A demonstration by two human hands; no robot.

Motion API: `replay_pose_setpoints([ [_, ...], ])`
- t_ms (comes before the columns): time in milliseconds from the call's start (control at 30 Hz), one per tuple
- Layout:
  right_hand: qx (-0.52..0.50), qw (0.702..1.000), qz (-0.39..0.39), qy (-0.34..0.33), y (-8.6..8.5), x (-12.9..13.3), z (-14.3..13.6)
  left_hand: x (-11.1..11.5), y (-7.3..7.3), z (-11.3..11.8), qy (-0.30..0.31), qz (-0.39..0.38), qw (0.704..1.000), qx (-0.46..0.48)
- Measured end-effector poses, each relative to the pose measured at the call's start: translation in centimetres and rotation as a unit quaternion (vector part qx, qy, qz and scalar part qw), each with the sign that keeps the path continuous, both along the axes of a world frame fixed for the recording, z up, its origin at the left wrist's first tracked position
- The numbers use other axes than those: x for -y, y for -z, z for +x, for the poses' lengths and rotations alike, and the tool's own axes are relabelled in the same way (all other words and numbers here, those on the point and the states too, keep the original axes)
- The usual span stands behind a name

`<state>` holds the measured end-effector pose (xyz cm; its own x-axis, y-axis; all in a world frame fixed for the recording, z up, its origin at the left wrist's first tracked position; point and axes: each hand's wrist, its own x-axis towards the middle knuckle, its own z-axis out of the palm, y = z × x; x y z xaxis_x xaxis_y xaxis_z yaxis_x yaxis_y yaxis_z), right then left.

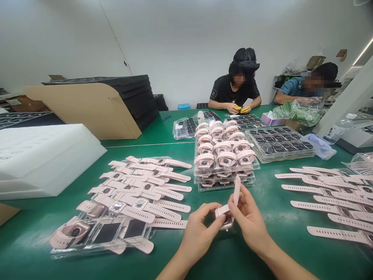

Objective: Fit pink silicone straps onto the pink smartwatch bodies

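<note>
Between my two hands is a pink smartwatch [228,222], its back sensor facing up, low over the green table. My left hand [202,225] pinches the watch and its strap from the left, thumb and index finger closed on it. The fingers of my right hand [247,214] are closed on the other strap part, which points upward. Just beyond my hands stands a stack of clear trays [201,187] with looped pink watches. Left of my hands, many pink watches [140,203] lie on a clear tray with their straps spread out.
More pink-strapped watches [340,198] lie at the right. Behind them are trays of black watch faces [279,142] and a bottle [339,130]. White foam [46,159], cardboard [84,109] and black trays [136,97] stand left. Two people sit across the table [175,134].
</note>
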<state>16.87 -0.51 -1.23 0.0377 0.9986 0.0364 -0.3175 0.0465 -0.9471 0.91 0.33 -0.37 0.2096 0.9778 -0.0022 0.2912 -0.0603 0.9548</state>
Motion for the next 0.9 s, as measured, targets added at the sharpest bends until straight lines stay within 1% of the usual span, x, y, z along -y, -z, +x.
replay_pose_setpoints([
  [133,-0.006,1.0,0.003,0.022,0.5,0.1,-0.4,-0.1,0.2,0.0,-0.004,-0.021,1.0,0.007],
  [200,0.015,1.0,0.011,0.024,0.7,0.0,-0.1,-0.2,0.3,-0.1,-0.017,-0.021,1.0,0.01],
  [233,0.041,0.999,0.021,0.019,0.8,-0.1,0.2,-0.2,0.3,-0.2,-0.021,-0.018,1.0,0.013],
  [300,0.131,0.99,0.057,-0.009,0.7,-0.3,0.9,-0.2,0.3,-0.3,-0.016,-0.01,1.0,0.021],
  [367,0.225,0.968,0.101,-0.035,0.5,-0.6,1.6,-0.3,0.2,-0.4,0.001,-0.004,1.0,0.025],
  [433,0.276,0.951,0.133,-0.031,0.2,-0.7,2.0,-0.4,0.1,-0.4,0.003,-0.004,0.999,0.034],
  [467,0.279,0.95,0.14,-0.02,0.2,-0.8,2.0,-0.5,0.0,-0.5,-0.003,-0.007,0.999,0.042],
  [533,0.257,0.958,0.128,-0.011,0.2,-0.8,2.0,-0.5,0.0,-0.5,-0.023,-0.016,0.998,0.059],
  [600,0.228,0.969,0.099,-0.018,0.4,-0.9,1.8,-0.5,0.1,-0.6,-0.032,-0.02,0.997,0.062],
  [667,0.221,0.971,0.088,-0.021,0.5,-0.9,1.7,-0.5,0.2,-0.6,-0.028,-0.015,0.998,0.057],
  [733,0.248,0.961,0.119,-0.011,0.3,-1.0,1.7,-0.4,0.3,-0.7,-0.024,-0.009,0.998,0.052],
  [800,0.28,0.948,0.153,-0.012,0.0,-1.0,1.8,-0.3,0.5,-0.6,-0.036,-0.009,0.998,0.056],
  [900,0.305,0.939,0.158,-0.031,-0.4,-1.0,1.9,-0.2,0.5,-0.6,-0.057,-0.018,0.996,0.063],
])
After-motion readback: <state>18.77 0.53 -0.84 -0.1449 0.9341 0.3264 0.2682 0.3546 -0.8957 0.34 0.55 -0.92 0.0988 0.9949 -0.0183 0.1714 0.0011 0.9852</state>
